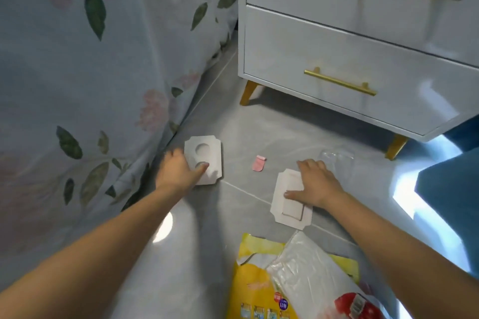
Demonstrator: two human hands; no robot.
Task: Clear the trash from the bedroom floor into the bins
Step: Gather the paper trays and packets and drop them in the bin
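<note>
Grey tile floor (233, 122) is carrying all the trash, seen from the head camera only. Left hand (178, 169) is reaching onto a white card insert (207, 155) with two round cut-outs; thumb is lying by the lower cut-out, fingers curling over the card's left edge, so it is gripping the card, which is lying flat on the tile just beside the floral bed cover (77, 85). Right hand (315, 182) is pressing flat on a second white card (289, 204) with a square raised panel; fingers are looking straight, thumb spread across the card, no curl round it, so nothing is grasped there. Between the two hands, a small pink scrap (258, 162) is lying loose on the tile. Just past the right fingertips, a clear plastic blister shell (337, 160) is sitting near the gold leg of the white nightstand (350, 59). Nearer the person than both hands, a yellow packet (254, 280) is lying partly under a white plastic bag (311, 272).
</note>
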